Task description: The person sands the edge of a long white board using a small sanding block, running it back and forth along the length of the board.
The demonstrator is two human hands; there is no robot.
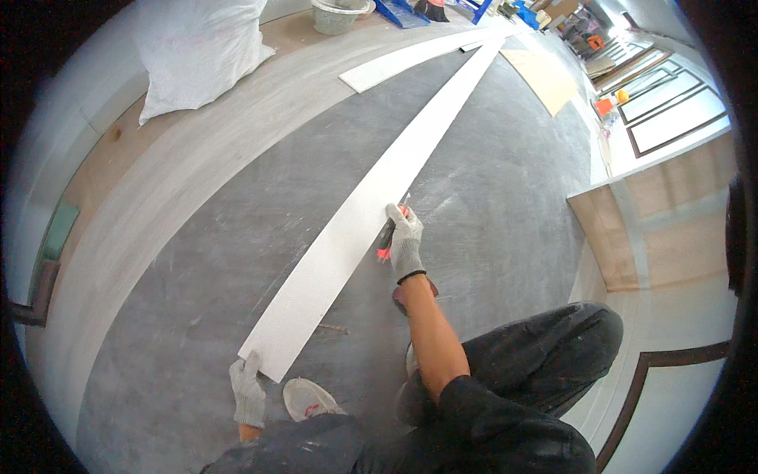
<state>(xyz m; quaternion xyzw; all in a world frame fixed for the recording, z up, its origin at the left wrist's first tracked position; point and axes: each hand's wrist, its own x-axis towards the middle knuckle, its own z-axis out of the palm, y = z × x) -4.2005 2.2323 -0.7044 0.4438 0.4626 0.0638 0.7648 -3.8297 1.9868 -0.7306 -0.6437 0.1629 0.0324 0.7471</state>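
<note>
A long white board strip (349, 231) runs from near my shoes to the far side of the room. Its near end is pinched at the left corner by my left hand (246, 385), which wears a pale knitted glove. Further up, beside the strip's right edge, my gloved right hand (407, 234) grips a black and red utility knife (386, 237). The knife's tip points away from me, close to that edge; whether the blade touches the board cannot be made out. Partly behind my right wrist lies a dark reddish round object (400, 299).
Another white strip (402, 62) lies beyond on the grey floor (491, 178). A white sack (201, 53) and a bucket (337, 18) line the left wall, near a blue dustpan (402, 12). A yellowish sheet (542, 80) lies far right. My shoe (311, 400) is near the strip's end.
</note>
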